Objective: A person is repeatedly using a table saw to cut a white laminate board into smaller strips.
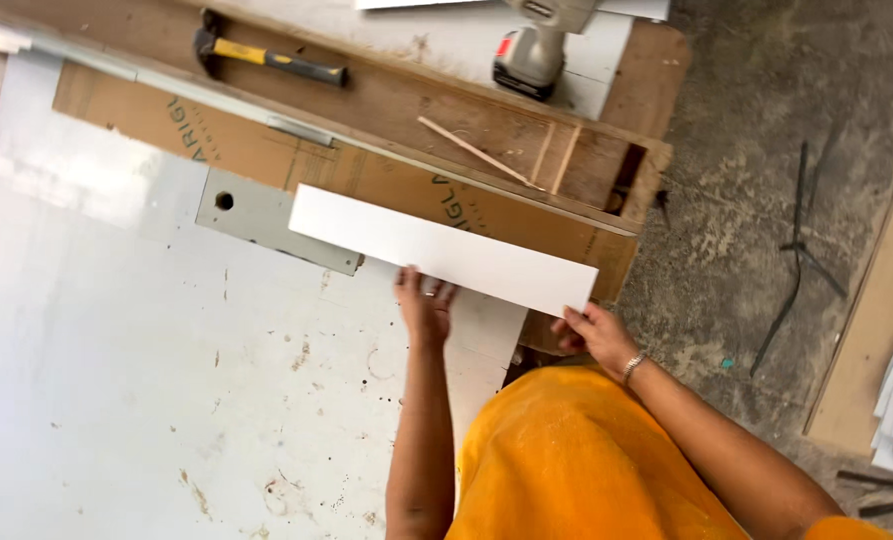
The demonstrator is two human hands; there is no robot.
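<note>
A long white laminate strip [436,248] lies slanted across the edge of the white work table [116,350] and the brown plywood board [266,150]. My left hand [424,305] presses on the strip's near edge, about the middle, with a ring on one finger. My right hand [594,335], a bracelet at the wrist, grips the strip's right end from below. The orange cloth of my clothing [556,460] fills the lower middle.
A grey plate with a hole [256,215] sits under the strip's left end. A hammer [266,58] with yellow and black handle, a cordless drill [531,50] and a thin wooden stick [476,152] lie further back. Concrete floor [766,200] and stacked boards [886,330] are at right.
</note>
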